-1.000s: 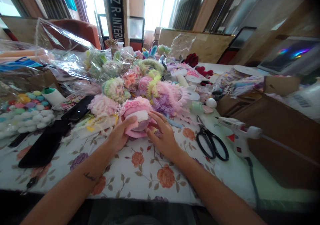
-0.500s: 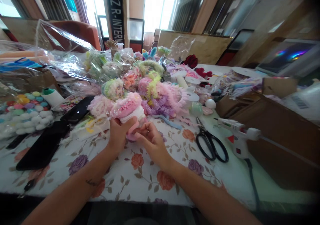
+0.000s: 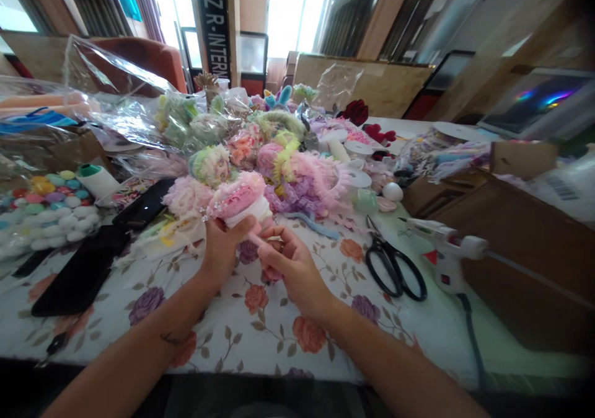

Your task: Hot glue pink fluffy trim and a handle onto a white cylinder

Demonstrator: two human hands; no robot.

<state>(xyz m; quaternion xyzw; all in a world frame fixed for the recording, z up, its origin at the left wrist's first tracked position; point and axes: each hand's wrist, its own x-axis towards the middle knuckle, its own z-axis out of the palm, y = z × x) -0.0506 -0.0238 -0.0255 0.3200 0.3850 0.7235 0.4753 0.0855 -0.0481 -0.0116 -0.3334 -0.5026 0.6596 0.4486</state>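
My left hand (image 3: 221,250) is closed around a soft, round pink-and-white bundle (image 3: 238,196), its thumb pressed on the white side. A pink strip (image 3: 255,239) runs from the bundle to my right hand (image 3: 292,266), which pinches it between thumb and fingers. More of the strip bunches below the right fingers. Whether the bundle is a roll of trim or a made-up piece, I cannot tell. Behind it lies a heap of pastel lace and ruffled trims (image 3: 297,182). Black-handled scissors (image 3: 379,239) lie to the right of my right hand.
A white glue gun (image 3: 450,263) stands beside a brown cardboard box (image 3: 530,269) on the right. Two dark phones (image 3: 77,278) and bagged pom-poms (image 3: 62,222) lie on the left. A flowered cloth (image 3: 223,337) covers the near table. Spools and plastic-wrapped goods crowd the back.
My right hand has moved slightly right and down, away from the bundle, drawing the pink strip out between the hands. My left hand keeps its hold on the bundle.
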